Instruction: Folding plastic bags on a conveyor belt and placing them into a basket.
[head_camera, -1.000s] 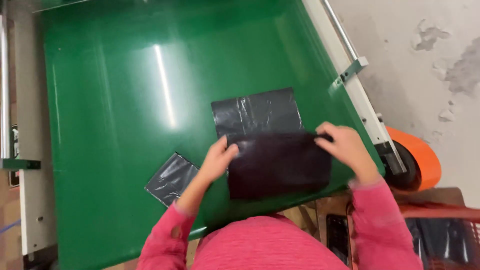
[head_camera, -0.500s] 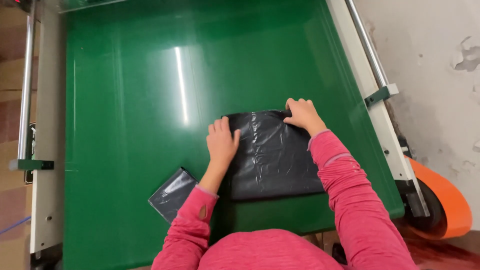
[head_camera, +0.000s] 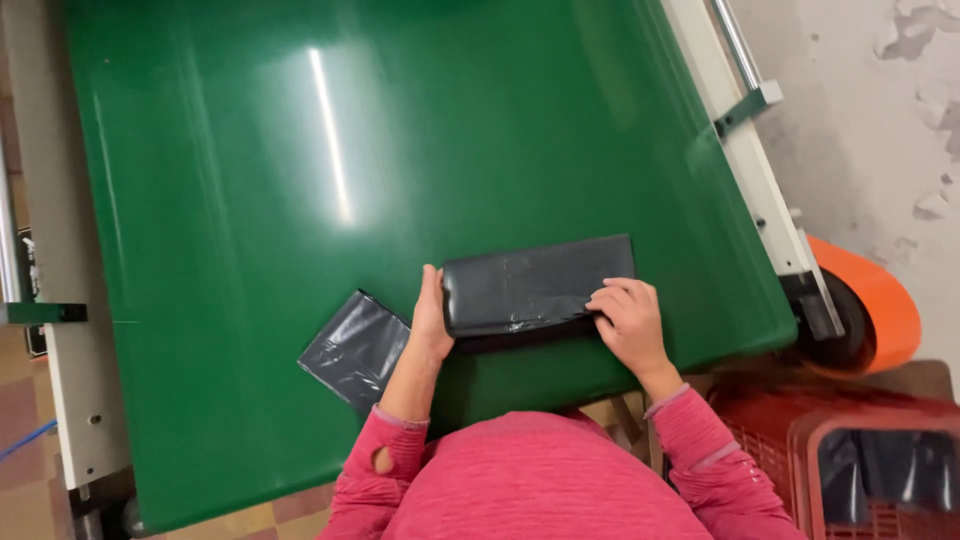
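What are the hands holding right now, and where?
Both press the folded black bag on the belt: left hand at its left end, right hand at its near right edge.

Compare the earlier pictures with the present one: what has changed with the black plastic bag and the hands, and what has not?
The large black bag, spread flat before, is now folded into a narrow band. The left hand has moved to its left end; the right hand presses its near right edge. The small folded bag still lies on the green belt.
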